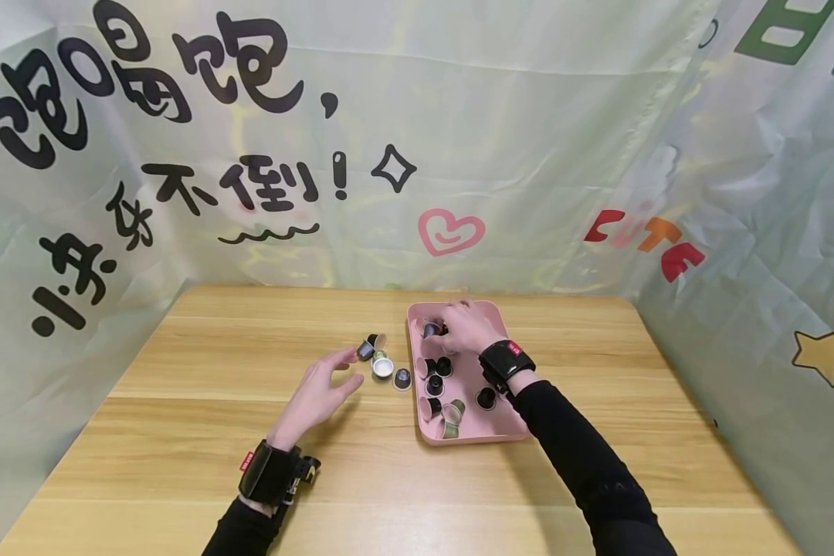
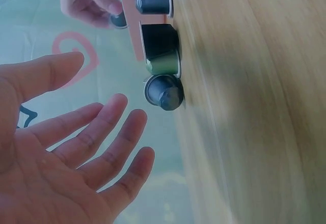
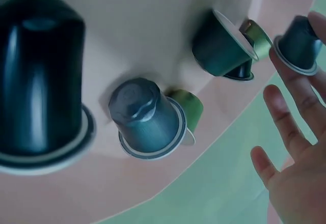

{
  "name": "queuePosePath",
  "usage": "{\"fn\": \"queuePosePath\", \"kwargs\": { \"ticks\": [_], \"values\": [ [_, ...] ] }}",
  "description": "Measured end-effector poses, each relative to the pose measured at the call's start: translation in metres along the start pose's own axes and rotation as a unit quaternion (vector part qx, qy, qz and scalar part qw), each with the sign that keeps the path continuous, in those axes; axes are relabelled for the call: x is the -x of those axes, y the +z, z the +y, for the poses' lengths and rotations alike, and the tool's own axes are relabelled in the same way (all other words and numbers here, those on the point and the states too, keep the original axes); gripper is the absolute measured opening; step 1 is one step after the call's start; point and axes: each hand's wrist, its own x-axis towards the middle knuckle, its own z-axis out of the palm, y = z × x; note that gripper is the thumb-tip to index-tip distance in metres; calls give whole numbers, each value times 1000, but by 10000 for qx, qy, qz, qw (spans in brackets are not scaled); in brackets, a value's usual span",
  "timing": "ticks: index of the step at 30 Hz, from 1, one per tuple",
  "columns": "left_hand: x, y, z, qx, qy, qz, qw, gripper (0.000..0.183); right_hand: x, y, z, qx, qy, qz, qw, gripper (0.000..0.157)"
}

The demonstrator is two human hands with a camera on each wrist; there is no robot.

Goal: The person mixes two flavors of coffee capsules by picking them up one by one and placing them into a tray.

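Observation:
My right hand point(image 1: 467, 326) is over the far end of the pink tray point(image 1: 469, 441). Its thumb and fingers pinch a grey-blue coffee capsule point(image 3: 298, 43), rim downward in the right wrist view; the other fingers spread. My left hand point(image 1: 320, 394) hovers over the table left of the tray, palm showing in the left wrist view, fingers loosely extended and holding nothing. Just beyond its fingertips a small group of capsules lies on the wood: a grey one point(image 2: 164, 92), a green one point(image 2: 164, 63), a black one point(image 2: 160, 38) and a dark upright one point(image 1: 402, 378).
Inside the tray are several more capsules, among them a black one point(image 1: 486, 398) at the right and a green one point(image 1: 449, 429) near the front. The wooden table point(image 1: 361, 494) runs back to a printed cloth backdrop point(image 1: 542, 154), which also hangs at both sides.

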Motion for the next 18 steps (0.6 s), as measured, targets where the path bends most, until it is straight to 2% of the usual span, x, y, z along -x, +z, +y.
{"fn": "queuePosePath", "kwargs": {
  "ticks": [3, 11, 18],
  "values": [
    [0, 0, -1, 16, -31, -15, 10000, 58, 0, 2, -2, 152, -53, -164, 9997, 16],
    [0, 1, -1, 2, -63, -23, 10000, 59, -2, 7, -4, 445, -141, -331, 9984, 30],
    [1, 0, -1, -2, -70, -8, 10000, 58, -3, 10, -6, 637, -310, -347, 9969, 23]
  ]
}}
